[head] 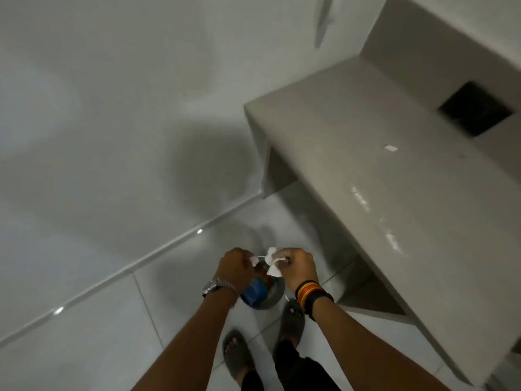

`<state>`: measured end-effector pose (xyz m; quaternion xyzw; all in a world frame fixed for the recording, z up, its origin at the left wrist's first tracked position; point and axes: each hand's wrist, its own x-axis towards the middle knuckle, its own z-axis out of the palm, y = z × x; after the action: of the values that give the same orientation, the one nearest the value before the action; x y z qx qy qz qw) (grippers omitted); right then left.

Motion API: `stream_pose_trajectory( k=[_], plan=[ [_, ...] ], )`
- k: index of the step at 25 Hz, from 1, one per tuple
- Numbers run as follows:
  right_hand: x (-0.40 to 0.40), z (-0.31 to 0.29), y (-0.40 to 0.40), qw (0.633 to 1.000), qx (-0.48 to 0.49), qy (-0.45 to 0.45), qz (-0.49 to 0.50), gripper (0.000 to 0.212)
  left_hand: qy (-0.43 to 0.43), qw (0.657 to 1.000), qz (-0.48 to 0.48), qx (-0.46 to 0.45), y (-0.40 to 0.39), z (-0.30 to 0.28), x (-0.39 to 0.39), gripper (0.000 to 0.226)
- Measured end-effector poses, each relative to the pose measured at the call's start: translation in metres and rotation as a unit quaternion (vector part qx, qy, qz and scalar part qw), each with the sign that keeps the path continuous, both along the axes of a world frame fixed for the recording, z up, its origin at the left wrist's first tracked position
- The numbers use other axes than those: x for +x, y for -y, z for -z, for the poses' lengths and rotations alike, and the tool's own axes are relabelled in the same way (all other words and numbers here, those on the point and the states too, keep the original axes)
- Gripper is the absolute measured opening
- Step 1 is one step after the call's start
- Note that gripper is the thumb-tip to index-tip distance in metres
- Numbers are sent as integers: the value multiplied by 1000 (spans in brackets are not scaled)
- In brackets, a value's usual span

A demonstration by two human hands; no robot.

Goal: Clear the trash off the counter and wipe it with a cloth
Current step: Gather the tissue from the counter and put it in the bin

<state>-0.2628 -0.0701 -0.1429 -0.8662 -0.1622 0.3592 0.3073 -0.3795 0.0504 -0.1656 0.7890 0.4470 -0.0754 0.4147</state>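
1. I'm looking at a grey counter [366,165] beside white floor tiles [98,320].
2. My left hand [235,268] and right hand [297,265] are clenching white paper scraps [272,263] over the bin [275,297].
3. The scraps are too crumpled to show any long axis; my hands are hiding part of the bin.

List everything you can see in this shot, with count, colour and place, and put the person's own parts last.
counter: one, pale grey-beige, right side, glossy wet-looking streaks near its front edge
paper scrap: one, white, lying on the counter top
square opening: one, dark, at the counter's far right end
bin: one, silver round, on the floor below the hands, with blue packaging inside
torn paper pieces: several, white, held over the bin
floor tiles: white, glossy
sandals: two, grey, on the feet
left hand: closed on paper, silver watch on wrist
right hand: closed on paper, striped bands on wrist
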Motion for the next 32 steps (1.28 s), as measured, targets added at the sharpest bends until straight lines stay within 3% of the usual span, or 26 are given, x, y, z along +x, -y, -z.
stream_pose_trajectory(
  k=[4,10,13,15,17,22,27,32],
  plan=[
    [-14,115,14,996,-76,-27,-49,29,-80,996,3,-48,22,112,-20,26],
    [-12,275,26,989,-108,5,-105,31,-98,993,66,2,44,264,-10,28],
    [-6,317,29,973,-143,-1,-182,53,-112,986,114,41,55,300,-4,41],
    [-3,321,35,968,-143,34,-205,56,-127,980,143,63,61,302,-4,52],
    [-6,299,42,961,-122,83,-232,62,-117,975,155,103,66,279,-12,66],
    [-12,174,44,903,-83,268,-326,113,-26,959,162,229,53,144,-16,73],
    [-16,12,22,903,-52,350,-244,101,12,938,169,304,24,-31,0,72],
    [25,-94,15,908,-47,390,-144,91,109,903,239,340,0,-130,29,74]
  ],
)
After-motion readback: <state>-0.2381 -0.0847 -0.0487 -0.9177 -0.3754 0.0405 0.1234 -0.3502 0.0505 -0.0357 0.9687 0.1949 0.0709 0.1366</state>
